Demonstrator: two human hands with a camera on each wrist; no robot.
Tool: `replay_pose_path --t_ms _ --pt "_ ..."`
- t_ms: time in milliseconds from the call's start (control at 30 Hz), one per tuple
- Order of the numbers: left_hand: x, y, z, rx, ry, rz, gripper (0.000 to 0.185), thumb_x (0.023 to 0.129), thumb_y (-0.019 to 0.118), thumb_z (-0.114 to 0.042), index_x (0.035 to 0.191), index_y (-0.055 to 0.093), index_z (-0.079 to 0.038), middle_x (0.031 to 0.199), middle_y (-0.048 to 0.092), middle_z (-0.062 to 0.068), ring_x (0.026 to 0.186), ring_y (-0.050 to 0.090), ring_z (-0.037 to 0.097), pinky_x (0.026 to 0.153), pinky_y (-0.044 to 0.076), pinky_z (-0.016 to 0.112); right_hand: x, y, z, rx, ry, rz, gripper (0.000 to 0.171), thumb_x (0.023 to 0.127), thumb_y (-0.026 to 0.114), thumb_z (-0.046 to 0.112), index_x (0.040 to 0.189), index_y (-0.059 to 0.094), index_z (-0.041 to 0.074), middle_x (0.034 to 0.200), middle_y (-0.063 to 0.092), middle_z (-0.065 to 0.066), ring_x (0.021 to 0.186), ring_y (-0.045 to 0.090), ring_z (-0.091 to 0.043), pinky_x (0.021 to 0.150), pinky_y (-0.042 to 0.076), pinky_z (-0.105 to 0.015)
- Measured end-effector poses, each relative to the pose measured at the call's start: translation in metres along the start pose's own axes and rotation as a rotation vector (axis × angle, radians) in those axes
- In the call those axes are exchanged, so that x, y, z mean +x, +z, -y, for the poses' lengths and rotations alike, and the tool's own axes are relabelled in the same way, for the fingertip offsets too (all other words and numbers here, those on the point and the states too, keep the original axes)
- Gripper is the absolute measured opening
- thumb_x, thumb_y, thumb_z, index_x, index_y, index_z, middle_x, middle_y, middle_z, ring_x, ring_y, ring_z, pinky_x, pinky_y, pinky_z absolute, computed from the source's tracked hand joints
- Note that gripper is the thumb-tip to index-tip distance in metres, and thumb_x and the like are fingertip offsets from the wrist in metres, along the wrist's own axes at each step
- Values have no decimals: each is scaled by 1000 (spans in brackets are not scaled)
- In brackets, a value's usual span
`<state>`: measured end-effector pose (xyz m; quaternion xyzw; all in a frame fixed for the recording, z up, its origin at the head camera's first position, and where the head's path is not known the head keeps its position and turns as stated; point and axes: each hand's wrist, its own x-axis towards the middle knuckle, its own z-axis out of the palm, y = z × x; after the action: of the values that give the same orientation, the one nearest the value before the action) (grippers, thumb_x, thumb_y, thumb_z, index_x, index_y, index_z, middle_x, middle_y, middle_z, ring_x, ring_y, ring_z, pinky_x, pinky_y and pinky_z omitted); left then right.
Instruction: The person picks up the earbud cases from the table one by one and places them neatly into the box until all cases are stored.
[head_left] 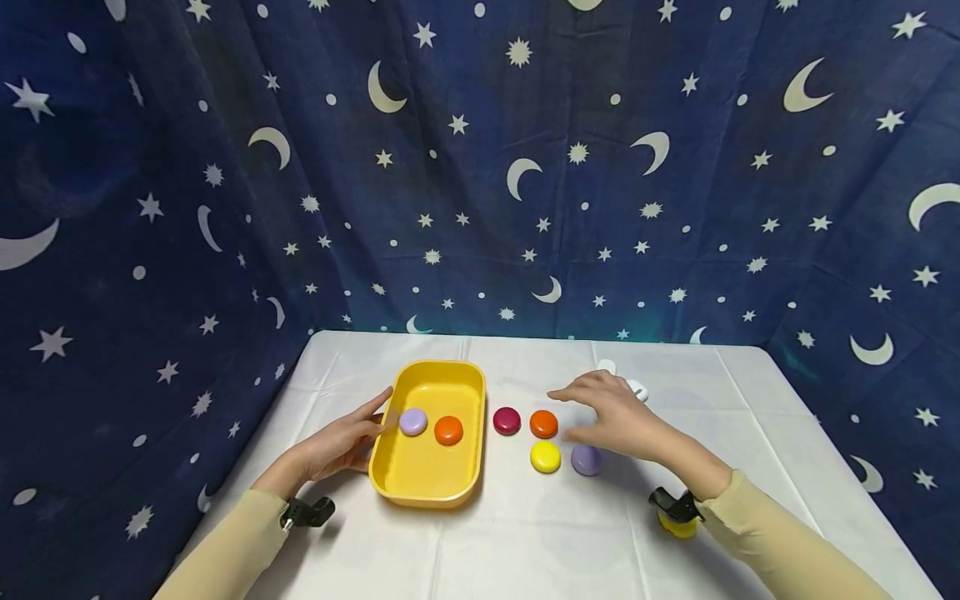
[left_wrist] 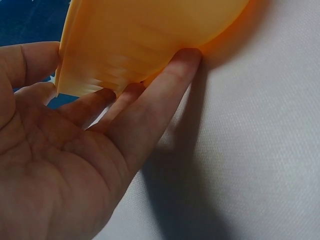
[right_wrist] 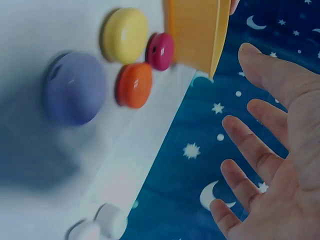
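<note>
A person's two arms in beige sleeves reach over a table covered in white cloth, backed by a dark blue curtain printed with stars and moons. The left hand rests against the left side of a yellow tray, fingers straight, thumb near the rim. Inside the tray lie a lilac disc and an orange disc, side by side. The right hand hovers open, fingers spread, above four discs lying just right of the tray: a dark red one, a second orange one, a yellow one and a purple one, partly hidden under the hand. Small white objects lie beyond the hand.
</note>
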<state>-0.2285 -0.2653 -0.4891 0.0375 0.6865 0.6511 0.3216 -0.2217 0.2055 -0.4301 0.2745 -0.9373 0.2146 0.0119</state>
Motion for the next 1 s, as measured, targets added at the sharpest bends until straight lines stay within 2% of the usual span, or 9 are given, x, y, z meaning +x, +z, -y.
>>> replay_pose_path --t_ms 233,367,567,733,1000 --pt "-2 -1 -1 6 3 2 74 106 46 -15 166 7 -37 164 17 30 121 59 37 89 56 53 -27 -6 -17 -19 32 -5 55 82 85 39 134 68 34 123 63 8 125 46 -26 105 31 -56" --pt "-1 -1 -1 -2 4 6 74 106 46 -15 166 7 -36 164 16 30 122 59 38 89 56 53 -44 -7 -25 -33 52 -4 56 82 86 39 135 68 32 127 64 4 126 47 -29 104 31 -58" --pt "0 -2 0 -4 2 3 75 106 47 -15 166 7 -36 164 17 30 122 59 37 89 56 53 -68 -10 -34 -42 126 21 59 80 86 42 135 68 29 129 64 1 128 46 -32 105 31 -62" --pt "1 -3 0 -17 1 6 75 106 48 -16 165 8 -38 165 16 28 121 60 37 89 56 53 -85 -14 -41 -56 139 28 61 80 87 42 135 68 25 127 65 0 125 48 -34 102 33 -63" --pt "1 -3 0 -17 -7 7 75 106 48 -16 165 8 -38 165 15 28 122 59 37 90 56 53 -114 -22 -53 -64 124 -8 63 77 89 42 134 69 24 126 66 0 124 49 -35 99 33 -63"
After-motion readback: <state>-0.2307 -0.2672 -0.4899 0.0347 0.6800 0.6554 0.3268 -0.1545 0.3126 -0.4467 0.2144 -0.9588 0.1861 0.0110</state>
